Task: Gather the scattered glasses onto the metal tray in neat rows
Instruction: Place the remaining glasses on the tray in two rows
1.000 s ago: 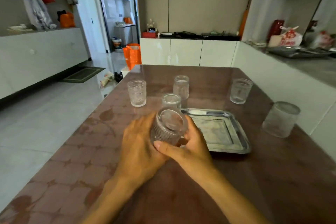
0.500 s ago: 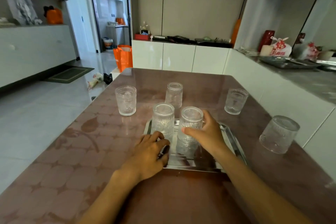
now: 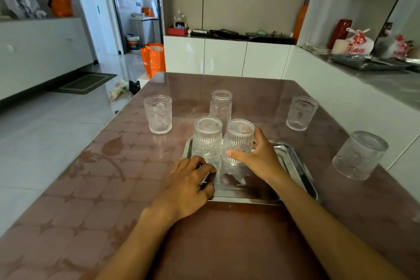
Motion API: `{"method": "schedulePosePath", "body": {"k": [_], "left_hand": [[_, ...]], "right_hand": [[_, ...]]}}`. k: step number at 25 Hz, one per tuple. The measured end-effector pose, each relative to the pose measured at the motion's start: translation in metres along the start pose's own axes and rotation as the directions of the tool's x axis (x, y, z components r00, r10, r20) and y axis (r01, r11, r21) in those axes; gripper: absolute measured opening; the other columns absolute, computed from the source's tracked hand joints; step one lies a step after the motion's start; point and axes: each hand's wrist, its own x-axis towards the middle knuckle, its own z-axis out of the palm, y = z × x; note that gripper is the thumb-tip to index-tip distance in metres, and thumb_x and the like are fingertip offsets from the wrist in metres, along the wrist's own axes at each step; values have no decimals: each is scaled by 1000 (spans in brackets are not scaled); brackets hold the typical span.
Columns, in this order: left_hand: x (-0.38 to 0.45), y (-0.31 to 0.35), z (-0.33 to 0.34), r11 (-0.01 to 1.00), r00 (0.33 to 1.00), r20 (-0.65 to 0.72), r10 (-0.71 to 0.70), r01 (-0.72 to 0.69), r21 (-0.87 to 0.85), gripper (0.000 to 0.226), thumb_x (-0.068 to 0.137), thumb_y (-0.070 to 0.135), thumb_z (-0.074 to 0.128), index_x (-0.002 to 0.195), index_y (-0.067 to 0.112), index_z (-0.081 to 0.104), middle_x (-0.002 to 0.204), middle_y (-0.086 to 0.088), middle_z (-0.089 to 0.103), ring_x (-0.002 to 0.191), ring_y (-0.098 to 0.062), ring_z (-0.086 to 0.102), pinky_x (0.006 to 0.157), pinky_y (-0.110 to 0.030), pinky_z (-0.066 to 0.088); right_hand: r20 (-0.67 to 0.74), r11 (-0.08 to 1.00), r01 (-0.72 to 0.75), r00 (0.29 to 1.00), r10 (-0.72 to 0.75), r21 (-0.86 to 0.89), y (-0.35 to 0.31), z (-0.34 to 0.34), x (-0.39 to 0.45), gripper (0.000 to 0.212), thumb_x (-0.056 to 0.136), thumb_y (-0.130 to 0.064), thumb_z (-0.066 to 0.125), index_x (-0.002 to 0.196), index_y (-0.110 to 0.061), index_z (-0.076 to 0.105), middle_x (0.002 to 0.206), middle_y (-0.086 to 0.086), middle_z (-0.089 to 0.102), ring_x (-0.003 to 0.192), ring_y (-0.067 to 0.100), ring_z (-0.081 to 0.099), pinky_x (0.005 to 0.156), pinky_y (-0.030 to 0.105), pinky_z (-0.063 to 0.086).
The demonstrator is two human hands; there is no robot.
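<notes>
A metal tray (image 3: 302, 175) lies on the brown table. Two ribbed glasses stand upside down side by side at its far left. My right hand (image 3: 261, 159) is wrapped around the right glass (image 3: 239, 138). The left glass (image 3: 207, 136) stands free beside it. My left hand (image 3: 188, 184) rests on the tray's near left corner, fingers curled over the rim. Off the tray, one upright glass (image 3: 158, 113) stands at the left, an inverted glass (image 3: 221, 104) just behind the tray, an upright glass (image 3: 301, 112) at the right, and an inverted glass (image 3: 360, 154) near the table's right edge.
The table (image 3: 113, 188) ends at its left edge over a tiled floor. A white counter (image 3: 363, 102) runs close along the right side. An orange bag (image 3: 153, 58) stands on the floor beyond the table's far corner.
One second ago both hands held the glass in front of the tray. It now stands inverted on the tray beside the first one, my right hand still on it, my left hand dropped to the tray's corner.
</notes>
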Motion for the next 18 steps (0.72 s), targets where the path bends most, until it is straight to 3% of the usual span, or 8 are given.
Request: {"method": "schedulePosePath", "body": {"k": [4, 7, 9, 10, 12, 15, 16, 18], "left_hand": [[-2, 0, -1, 999, 1000, 8, -7, 7, -32, 59, 80, 56, 28, 124, 32, 59, 122, 8, 53, 108, -19, 50, 96, -34, 40], [-1, 3, -1, 1000, 1000, -17, 13, -13, -28, 62, 80, 56, 30, 120, 26, 66, 119, 2, 60, 104, -27, 58, 91, -42, 46], [-1, 5, 0, 999, 999, -45, 7, -9, -44, 62, 79, 54, 34, 115, 20, 70, 115, -5, 64, 100, -32, 61, 89, -47, 48], [-2, 8, 0, 998, 999, -47, -3, 0, -61, 62, 78, 54, 35, 113, 18, 71, 113, -6, 64, 98, -33, 62, 89, -49, 49], [-3, 11, -3, 994, 999, -36, -17, 13, -110, 57, 77, 53, 39, 108, 18, 72, 108, -3, 64, 95, -30, 62, 88, -47, 49], [-4, 12, -5, 955, 991, -102, -88, 55, -291, 14, 86, 28, 64, 97, 22, 68, 99, -1, 63, 94, -28, 63, 86, -41, 49], [-4, 9, -5, 933, 978, -154, -142, 79, -352, 13, 86, 15, 67, 97, 20, 68, 101, -2, 62, 96, -28, 63, 86, -42, 51], [-4, 1, -3, 889, 932, -242, -269, 143, -435, 21, 85, 2, 65, 100, 17, 66, 106, -5, 60, 98, -31, 62, 88, -46, 52]], "right_hand": [[51, 1000, -12, 999, 14, -29, -5, -11, -15, 104, 63, -51, 83, 146, -40, 21, 145, -7, 46, 126, 16, 50, 95, 33, 46], [-256, 992, 124, 960, -116, 17, -3, -53, -39, 80, 76, -49, 75, 142, -45, 30, 147, -11, 45, 125, 5, 51, 91, 20, 48], [-616, 971, 238, 763, -197, -16, 0, -97, -49, 65, 82, -44, 71, 138, -44, 38, 142, -17, 48, 121, 0, 51, 91, 16, 47], [-741, 972, 219, 638, -209, -86, 5, -122, -52, 66, 82, -42, 71, 139, -41, 38, 142, -18, 46, 125, 6, 49, 96, 23, 46], [-837, 989, 26, 528, -140, -149, 18, -162, -52, 79, 77, -39, 75, 144, -31, 34, 149, -8, 40, 131, 21, 44, 103, 41, 41], [-693, 964, -253, 709, 132, -75, 47, -187, -49, 93, 71, -24, 84, 147, -23, 31, 142, 4, 49, 123, 30, 52, 95, 36, 43], [-609, 966, -255, 773, 180, -37, 58, -190, -48, 93, 71, -18, 86, 146, -25, 31, 134, 4, 54, 114, 27, 56, 87, 30, 44], [-551, 961, -278, 802, 230, -3, 75, -197, -46, 89, 68, -19, 88, 140, -26, 35, 127, 4, 60, 98, 20, 57, 76, 23, 43]]}}
